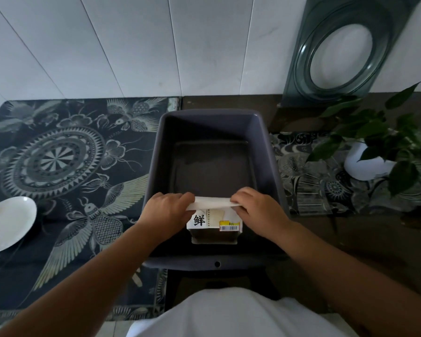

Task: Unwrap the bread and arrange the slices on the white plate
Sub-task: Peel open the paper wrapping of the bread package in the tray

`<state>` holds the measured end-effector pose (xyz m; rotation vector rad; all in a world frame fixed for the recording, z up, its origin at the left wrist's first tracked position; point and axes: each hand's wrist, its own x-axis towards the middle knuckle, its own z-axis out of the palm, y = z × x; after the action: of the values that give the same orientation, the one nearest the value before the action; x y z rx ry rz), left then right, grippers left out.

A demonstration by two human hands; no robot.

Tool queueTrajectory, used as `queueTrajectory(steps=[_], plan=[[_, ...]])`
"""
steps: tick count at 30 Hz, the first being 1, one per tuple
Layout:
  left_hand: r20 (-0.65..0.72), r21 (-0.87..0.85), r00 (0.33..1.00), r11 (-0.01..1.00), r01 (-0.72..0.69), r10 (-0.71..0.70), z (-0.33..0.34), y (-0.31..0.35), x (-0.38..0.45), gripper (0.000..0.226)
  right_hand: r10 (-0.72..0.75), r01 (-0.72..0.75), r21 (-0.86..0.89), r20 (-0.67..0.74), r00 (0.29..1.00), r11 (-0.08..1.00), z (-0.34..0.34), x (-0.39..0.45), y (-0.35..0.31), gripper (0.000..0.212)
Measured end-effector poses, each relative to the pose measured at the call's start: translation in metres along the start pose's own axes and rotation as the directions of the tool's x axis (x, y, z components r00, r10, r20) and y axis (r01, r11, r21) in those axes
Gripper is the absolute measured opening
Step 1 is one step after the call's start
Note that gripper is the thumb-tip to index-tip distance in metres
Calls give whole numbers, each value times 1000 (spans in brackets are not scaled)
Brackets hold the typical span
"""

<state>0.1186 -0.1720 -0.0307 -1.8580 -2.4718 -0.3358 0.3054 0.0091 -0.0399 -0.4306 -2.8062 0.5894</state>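
A wrapped bread package, white with a black character and a yellow price label, stands inside a dark grey plastic bin near its front wall. My left hand grips the left end of the package's folded top flap. My right hand grips the right end of the same flap. The flap is stretched flat between both hands. No slices are visible. The white plate lies at the far left on the patterned cloth, with nothing on it.
A dark patterned cloth covers the left table. A potted green plant stands at the right. A tinted glass panel with an oval opening leans on the white tiled wall behind.
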Motion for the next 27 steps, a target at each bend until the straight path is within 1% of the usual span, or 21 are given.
queueTrajectory(steps=[2, 4, 5, 7, 9, 10, 12, 13, 14, 15, 16, 17, 18, 21, 23, 25, 27], plan=[[-27, -52, 999, 998, 33, -34, -1, -2, -1, 18, 45, -47, 71, 30, 999, 996, -4, 3, 2, 10], [-35, -97, 997, 993, 68, -72, 0, -3, -1, 16, 115, -130, 165, 95, 989, 978, -6, 5, 4, 8], [-14, -121, 996, 989, 83, -85, 0, -3, 1, 16, 159, -181, 211, 119, 980, 960, -6, 5, 5, 6], [38, -149, 994, 983, 104, -99, 1, -2, 5, 17, 225, -260, 289, 148, 963, 921, -5, 7, 5, 10], [21, -131, 998, 989, 67, -65, 0, 0, 8, 15, 268, -314, 341, 176, 947, 886, -4, 10, 4, 15], [4, -111, 1000, 994, 23, -23, -1, 2, 9, 17, 284, -338, 364, 195, 939, 868, -3, 11, 5, 16], [-8, -58, 995, 993, -99, 98, -2, 6, 8, 28, 298, -364, 370, 226, 928, 855, -3, 12, 6, 16], [-10, -42, 988, 987, -152, 152, -3, 8, 8, 33, 289, -352, 335, 225, 930, 874, -3, 11, 6, 13], [-12, -35, 982, 981, -190, 190, -3, 10, 7, 36, 261, -311, 269, 204, 943, 912, -3, 9, 6, 14], [-15, -31, 977, 976, -214, 213, -4, 11, 7, 38, 222, -250, 168, 168, 960, 954, -3, 6, 6, 23], [-22, -29, 974, 973, -227, 227, -4, 11, 7, 37, 166, -174, 54, 129, 978, 983, -2, 4, 6, 32], [-29, -26, 972, 972, -232, 232, -4, 10, 6, 35, 107, -104, -35, 94, 990, 994, -2, 2, 5, 35], [-33, -27, 974, 974, -227, 226, -4, 9, 5, 35, 55, -50, -74, 67, 996, 996, -3, 1, 3, 32], [-39, -49, 982, 981, -189, 187, -5, 7, 0, 33, -54, 56, -62, 36, 998, 997, -7, -2, -1, 14], [-47, -69, 982, 980, -185, 182, -7, 6, -3, 27, -104, 104, -24, 17, 994, 994, -9, -5, -3, 15], [-55, -139, 985, 976, -170, 164, -11, 6, -4, 22, -108, 108, 30, -3, 994, 994, -11, -5, -4, 16], [-59, -183, 986, 970, -162, 153, -15, 7, -3, 25, -60, 63, 92, -31, 998, 994, -11, -3, -6, 13]])
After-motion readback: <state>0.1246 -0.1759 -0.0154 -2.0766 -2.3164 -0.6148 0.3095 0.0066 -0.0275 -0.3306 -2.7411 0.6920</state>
